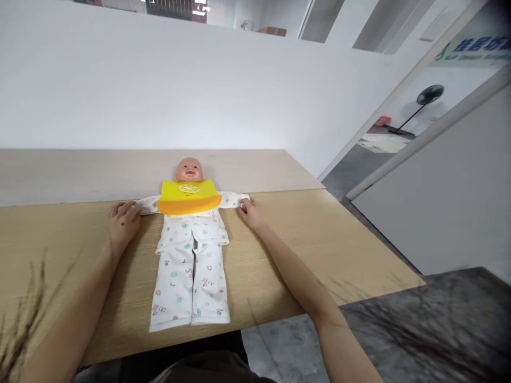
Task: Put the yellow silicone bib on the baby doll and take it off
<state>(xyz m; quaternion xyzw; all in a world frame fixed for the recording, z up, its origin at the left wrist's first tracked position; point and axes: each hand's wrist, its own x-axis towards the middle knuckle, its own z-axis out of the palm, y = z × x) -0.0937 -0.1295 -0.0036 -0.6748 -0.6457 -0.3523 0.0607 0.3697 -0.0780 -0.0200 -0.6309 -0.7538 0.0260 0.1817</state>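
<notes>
A baby doll (189, 169) lies on its back on the wooden table (311, 234), dressed in a white printed romper (190, 266) with a yellow and orange bib (188, 197) over its chest. Both sleeves are stretched out sideways. My left hand (123, 219) rests at the end of the doll's left-side sleeve, its fingers curled on the cuff. The other cuff is pinched by the closed fingers of my right hand (248, 210).
A white wall (199, 90) rises just behind the table. The table's right edge drops to a grey floor (419, 330). A grey partition (451, 197) stands to the right, and a standing fan (423, 103) is in the far room.
</notes>
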